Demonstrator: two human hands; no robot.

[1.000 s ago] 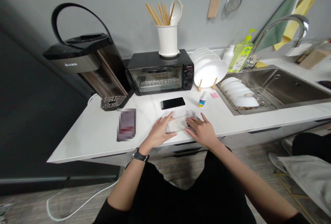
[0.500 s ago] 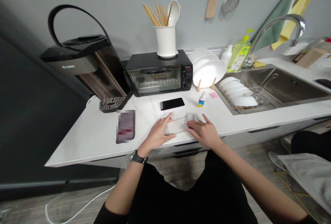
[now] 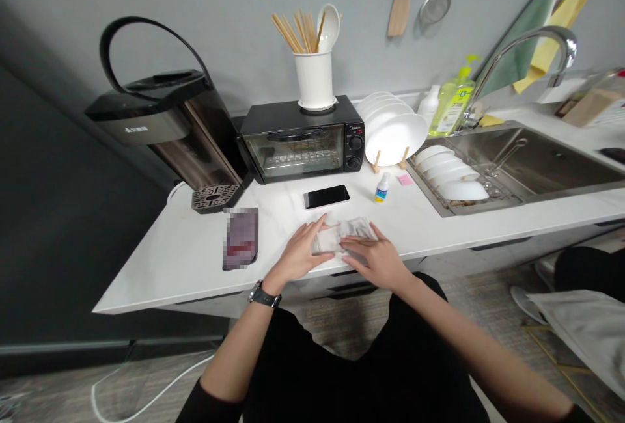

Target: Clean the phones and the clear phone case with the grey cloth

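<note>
The white counter (image 3: 161, 267) is running out of the frame on the right, its near edge passing just under the wrists. The steel sink (image 3: 551, 156) is also being cut off at the right border. The tall dark dispenser (image 3: 195, 143) is standing at the left rear, and the black oven (image 3: 300, 114) is closing off the space behind the hands.

The left hand (image 3: 300, 250) is holding thumb and fingers apart, spanning the left end of a pale flat item (image 3: 328, 239); whether it is gripping, I cannot tell. The right hand (image 3: 375, 257) is lying with fingers outstretched and thumb apart, its fingertips resting on a greyish crumpled cloth (image 3: 360, 226) over the item's right part. The item is lying near the counter's front edge, its outline partly hiding under cloth and fingers.

A dark object (image 3: 241, 239), obscured by pixelation, is lying well left, leaving room beside the left hand. The phone (image 3: 327, 196) is lying just beyond. A small bottle (image 3: 382, 187) and pink note (image 3: 405, 179) are sitting farther right.
</note>
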